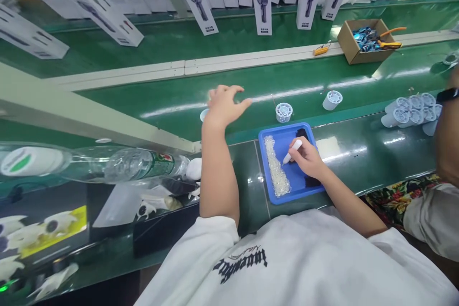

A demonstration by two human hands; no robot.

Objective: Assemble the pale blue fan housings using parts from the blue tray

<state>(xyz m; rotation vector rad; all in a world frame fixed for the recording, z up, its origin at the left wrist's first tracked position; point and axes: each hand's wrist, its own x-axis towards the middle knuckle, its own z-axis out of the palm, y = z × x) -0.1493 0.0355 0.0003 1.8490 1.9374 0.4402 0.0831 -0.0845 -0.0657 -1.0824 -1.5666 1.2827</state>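
My left hand is over the green belt, fingers apart, with nothing between thumb and fingers. Partly hidden behind its wrist is a pale blue round part. In my right hand is a white pen-like tool, its tip pointing down over a blue tray. Small clear pieces form a strip along the tray's left side, and dark pieces lie at its right. Two more round light-blue parts, one upright and one tilted, stand on the belt beyond the tray.
A cardboard box holds shiny blue packets and orange-handled pliers. Several light-blue cups stand at right beside another person's arm. Plastic bottles and a slanted post are at left. White printed boxes line the back.
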